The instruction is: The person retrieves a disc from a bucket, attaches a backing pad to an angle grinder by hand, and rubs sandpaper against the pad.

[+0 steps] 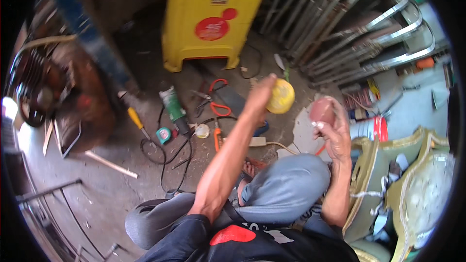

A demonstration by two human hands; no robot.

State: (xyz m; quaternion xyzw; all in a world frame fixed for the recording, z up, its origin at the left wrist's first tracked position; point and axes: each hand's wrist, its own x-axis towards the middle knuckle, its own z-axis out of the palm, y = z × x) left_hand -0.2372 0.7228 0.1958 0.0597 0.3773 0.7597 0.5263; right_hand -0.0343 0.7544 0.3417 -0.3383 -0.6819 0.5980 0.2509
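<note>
The left hand [262, 93] grips a yellow disc [282, 96] by its edge, the right hand [336, 134] a brown disc [321, 110], both above the floor [111, 191], likely leaving their faces uncovered.

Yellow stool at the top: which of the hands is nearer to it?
Left. In the picture, the left hand, holding a yellow round thing, is below and right of the yellow stool; the right hand is farther right and lower.

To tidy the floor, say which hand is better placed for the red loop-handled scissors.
Left hand, probably: nearer the scissors, though holding a round yellow object; the right hand, farther off, holds a rounded reddish-brown object.
</note>
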